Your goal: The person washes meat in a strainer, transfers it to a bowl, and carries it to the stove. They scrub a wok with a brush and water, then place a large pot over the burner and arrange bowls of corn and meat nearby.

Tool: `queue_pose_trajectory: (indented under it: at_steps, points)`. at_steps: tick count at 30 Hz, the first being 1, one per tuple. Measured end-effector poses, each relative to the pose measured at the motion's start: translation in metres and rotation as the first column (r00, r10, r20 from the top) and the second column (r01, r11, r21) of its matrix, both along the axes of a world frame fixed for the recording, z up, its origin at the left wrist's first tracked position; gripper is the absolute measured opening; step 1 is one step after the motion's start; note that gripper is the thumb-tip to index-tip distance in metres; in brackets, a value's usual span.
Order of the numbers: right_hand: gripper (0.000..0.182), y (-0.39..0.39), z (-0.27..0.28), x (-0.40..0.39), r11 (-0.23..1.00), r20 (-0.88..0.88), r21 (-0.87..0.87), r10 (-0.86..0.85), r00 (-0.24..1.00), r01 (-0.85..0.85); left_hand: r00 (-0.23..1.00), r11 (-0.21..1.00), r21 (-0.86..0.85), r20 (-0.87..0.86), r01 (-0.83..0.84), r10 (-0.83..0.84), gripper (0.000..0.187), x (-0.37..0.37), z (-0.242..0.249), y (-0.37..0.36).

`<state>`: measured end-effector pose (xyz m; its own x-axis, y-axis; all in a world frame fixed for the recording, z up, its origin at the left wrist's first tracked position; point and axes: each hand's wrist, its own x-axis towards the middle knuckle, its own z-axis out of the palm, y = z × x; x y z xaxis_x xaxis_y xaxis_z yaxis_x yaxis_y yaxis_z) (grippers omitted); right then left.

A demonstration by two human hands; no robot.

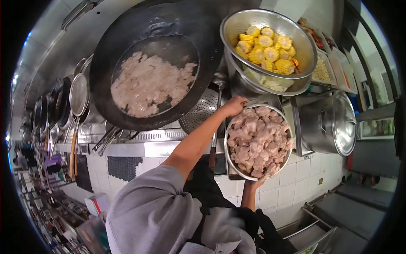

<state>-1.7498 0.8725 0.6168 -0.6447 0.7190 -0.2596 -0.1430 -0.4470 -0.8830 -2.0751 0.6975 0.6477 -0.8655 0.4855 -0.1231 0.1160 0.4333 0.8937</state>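
Observation:
A round metal basin heaped with chopped, pinkish raw meat is held between my two hands. My left hand reaches across and grips its far rim, fingers closed. At the near side, my right hand holds the basin from the edge and below; its fingers are partly hidden. To the left, a large black wok holds liquid with pale meat pieces in it. A perforated metal skimmer lies between the wok and the basin, partly behind my left forearm.
Behind the basin, a metal colander of cut corn sits on a bowl with pale green vegetables. A lidded steel pot stands at right. Strainers and pans hang at left. Ingredient trays stand at back right.

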Motion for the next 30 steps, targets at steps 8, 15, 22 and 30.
queue_pose_trajectory:
  at_steps: [8,15,22,30]
  points:
    - [0.050,0.048,-0.080,-0.019,0.984,0.014,-0.009,0.181,0.983,-0.181,0.620,0.937,0.067,-0.733,-0.342,0.279,0.026,0.220,0.128,-0.176]
    - [0.038,0.047,-0.028,0.070,0.808,0.489,-0.139,0.559,0.669,-0.573,0.620,0.647,-0.401,-0.772,-0.649,0.143,0.024,0.269,0.161,-0.341]
    - [0.011,-0.076,-0.013,0.069,-0.044,0.658,0.648,0.536,0.530,-0.760,0.651,0.652,-0.448,-0.753,-0.611,0.093,0.042,0.247,0.129,-0.365]
    - [0.031,-0.265,0.209,-0.053,-0.101,0.224,0.972,0.679,0.699,-0.212,0.368,0.733,-0.119,-0.911,-0.669,0.188,0.045,0.225,0.171,-0.345]
